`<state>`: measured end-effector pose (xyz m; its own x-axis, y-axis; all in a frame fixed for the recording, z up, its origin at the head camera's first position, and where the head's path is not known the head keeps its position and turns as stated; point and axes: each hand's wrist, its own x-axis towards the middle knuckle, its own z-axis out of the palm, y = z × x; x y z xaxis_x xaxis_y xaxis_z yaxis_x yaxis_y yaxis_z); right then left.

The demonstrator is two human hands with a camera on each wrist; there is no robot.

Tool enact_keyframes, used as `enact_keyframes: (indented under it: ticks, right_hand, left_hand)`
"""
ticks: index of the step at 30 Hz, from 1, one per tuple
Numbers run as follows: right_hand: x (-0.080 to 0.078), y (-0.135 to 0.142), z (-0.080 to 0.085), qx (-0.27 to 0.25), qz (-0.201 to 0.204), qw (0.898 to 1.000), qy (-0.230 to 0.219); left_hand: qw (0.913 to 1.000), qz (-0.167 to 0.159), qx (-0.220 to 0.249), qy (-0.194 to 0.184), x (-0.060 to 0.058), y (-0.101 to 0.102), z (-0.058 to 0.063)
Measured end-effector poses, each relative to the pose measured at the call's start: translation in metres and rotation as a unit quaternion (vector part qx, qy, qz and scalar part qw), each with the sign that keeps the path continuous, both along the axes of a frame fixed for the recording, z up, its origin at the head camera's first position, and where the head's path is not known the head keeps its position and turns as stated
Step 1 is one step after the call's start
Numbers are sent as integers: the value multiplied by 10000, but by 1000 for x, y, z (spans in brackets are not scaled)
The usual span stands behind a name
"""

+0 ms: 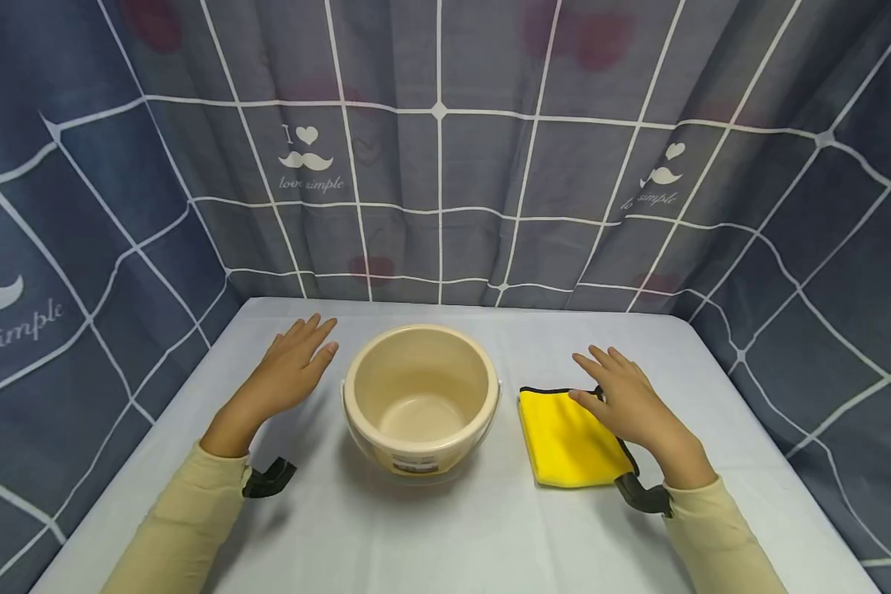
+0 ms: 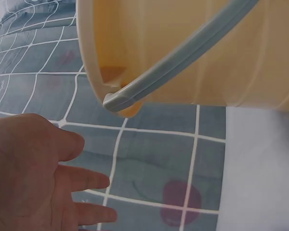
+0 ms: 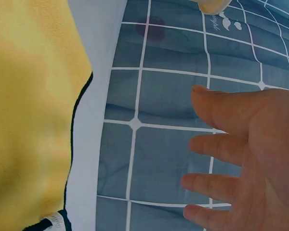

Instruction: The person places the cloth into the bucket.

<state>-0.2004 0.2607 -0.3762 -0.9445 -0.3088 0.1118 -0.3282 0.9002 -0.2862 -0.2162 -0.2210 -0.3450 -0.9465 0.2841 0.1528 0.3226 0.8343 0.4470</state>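
A cream plastic bucket (image 1: pixel 419 445) stands upright in the middle of the table, its inside bare. Its grey handle (image 2: pixel 183 53) hangs down along the side in the left wrist view. To the right lies a folded yellow cloth (image 1: pixel 564 445) with black edging. My left hand (image 1: pixel 289 367) is held to the left of the bucket, apart from it, fingers straight and holding nothing. Over the cloth's right part hovers my right hand (image 1: pixel 627 400), fingers extended. In the right wrist view the cloth (image 3: pixel 29 115) and that hand (image 3: pixel 250 159) show a gap between them.
A white cloth covers the table (image 1: pixel 445 544). Behind it and on both sides hangs a grey-blue curtain (image 1: pixel 475 165) with white grid lines. Black mounts stick out under the left wrist (image 1: pixel 269 478) and the right wrist (image 1: pixel 642 495).
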Motion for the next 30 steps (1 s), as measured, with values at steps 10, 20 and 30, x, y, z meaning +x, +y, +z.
enact_keyframes:
  ticks: [10, 20, 30]
  right_hand:
    - [4, 2, -11, -33, -92, 9999, -121]
    - [3, 2, -18, 20, -79, 9998, -160]
    - [4, 4, -32, 47, 38, 9998, -188]
  left_hand:
    - [9992, -190, 361, -14, -3, 6, -8]
    - [9981, -233, 565, 19, -4, 7, -9]
    - [9972, -325, 673, 88, -4, 11, -12]
